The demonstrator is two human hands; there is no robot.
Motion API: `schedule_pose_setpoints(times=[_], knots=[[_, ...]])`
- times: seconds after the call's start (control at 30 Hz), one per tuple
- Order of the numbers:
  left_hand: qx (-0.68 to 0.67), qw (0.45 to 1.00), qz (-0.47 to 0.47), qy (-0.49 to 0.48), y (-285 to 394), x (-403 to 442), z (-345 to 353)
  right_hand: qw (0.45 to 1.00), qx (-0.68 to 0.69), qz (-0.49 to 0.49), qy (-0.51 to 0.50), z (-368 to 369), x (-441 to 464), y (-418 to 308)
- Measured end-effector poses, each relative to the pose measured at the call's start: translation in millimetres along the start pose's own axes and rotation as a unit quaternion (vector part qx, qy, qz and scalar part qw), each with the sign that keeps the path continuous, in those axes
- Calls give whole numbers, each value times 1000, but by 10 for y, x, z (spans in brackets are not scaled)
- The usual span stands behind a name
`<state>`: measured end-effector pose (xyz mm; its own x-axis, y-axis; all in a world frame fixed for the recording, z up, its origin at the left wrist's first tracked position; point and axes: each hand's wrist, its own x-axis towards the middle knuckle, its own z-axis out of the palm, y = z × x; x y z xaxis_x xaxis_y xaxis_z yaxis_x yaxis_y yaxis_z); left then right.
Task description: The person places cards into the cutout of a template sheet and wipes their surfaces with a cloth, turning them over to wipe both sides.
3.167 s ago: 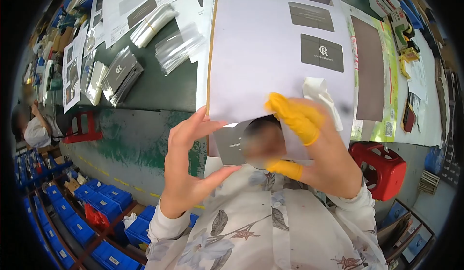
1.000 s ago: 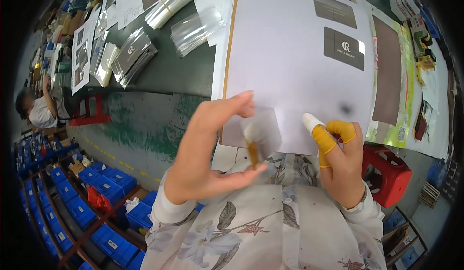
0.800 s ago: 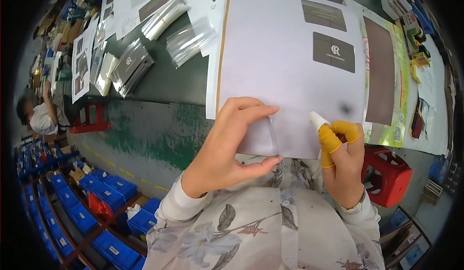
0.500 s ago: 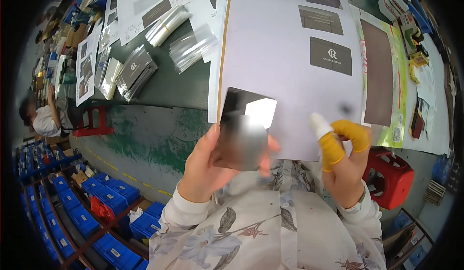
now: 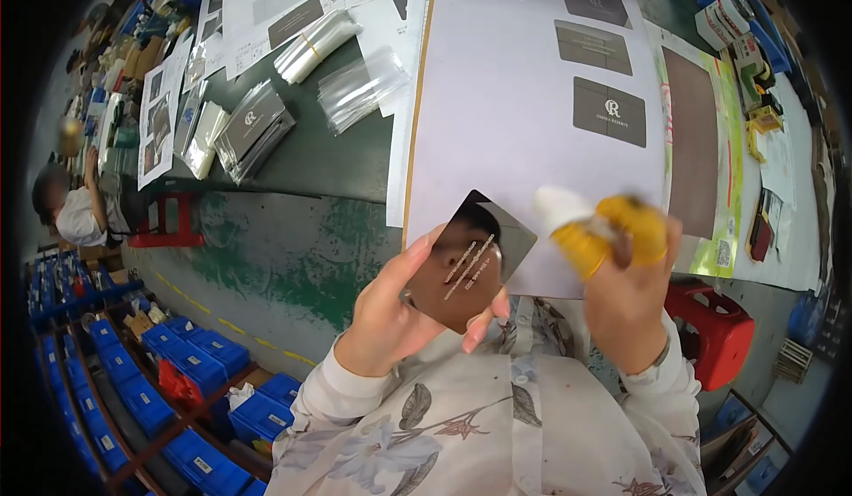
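My left hand (image 5: 390, 305) is closed around a dark, mirror-like card (image 5: 472, 296). Several lines of pale lettering run slantwise across the card, and a reflection shows in its surface. Just to the right, my right hand (image 5: 617, 270) hovers over the lower part of a large white sheet (image 5: 497, 106). Yellow finger covers and one white fingertip cover are on it; motion smears its fingers, so whether they hold anything is unclear. Farther up the sheet lie several dark cards, one being a card with a white logo (image 5: 610, 112).
Clear plastic sleeves (image 5: 362, 88), a banded sleeve bundle (image 5: 317, 45) and a stack of bagged cards (image 5: 255, 130) lie on the green table (image 5: 328, 163). A red stool (image 5: 710, 332) stands at right. Another person (image 5: 80, 216) sits far left, above blue bins (image 5: 200, 460).
The card in my left hand has turned, and its lettering now shows. My right hand has moved left, closer to the card. The view has shifted slightly.
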<state>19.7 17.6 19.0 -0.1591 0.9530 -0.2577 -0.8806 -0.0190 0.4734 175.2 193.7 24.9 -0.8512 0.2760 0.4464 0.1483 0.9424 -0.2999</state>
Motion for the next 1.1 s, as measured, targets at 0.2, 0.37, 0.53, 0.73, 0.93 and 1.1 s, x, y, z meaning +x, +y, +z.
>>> schedule_pose_setpoints(times=[0.2, 0.37, 0.53, 0.73, 0.93, 1.1], knots=[[30, 999, 1, -37, -23, 28, 23, 996, -12, -84, 27, 47, 139, -146], [41, 999, -15, -5, 11, 28, 51, 998, -10, -57, 41, 56, 216, -36], [56, 997, -26, -35, 26, 44, 39, 999, -28, -40, 18, 64, 260, -88], [363, 916, 148, 85, 182, -59, 71, 996, 22, 85, -34, -104, 304, 224], [769, 566, 292, 52, 450, 25, 187, 989, 55, 135, -13, -627, 328, 112], [769, 548, 326, -48, 382, 180, 255, 983, 121, -8, -141, -469, 350, -45]])
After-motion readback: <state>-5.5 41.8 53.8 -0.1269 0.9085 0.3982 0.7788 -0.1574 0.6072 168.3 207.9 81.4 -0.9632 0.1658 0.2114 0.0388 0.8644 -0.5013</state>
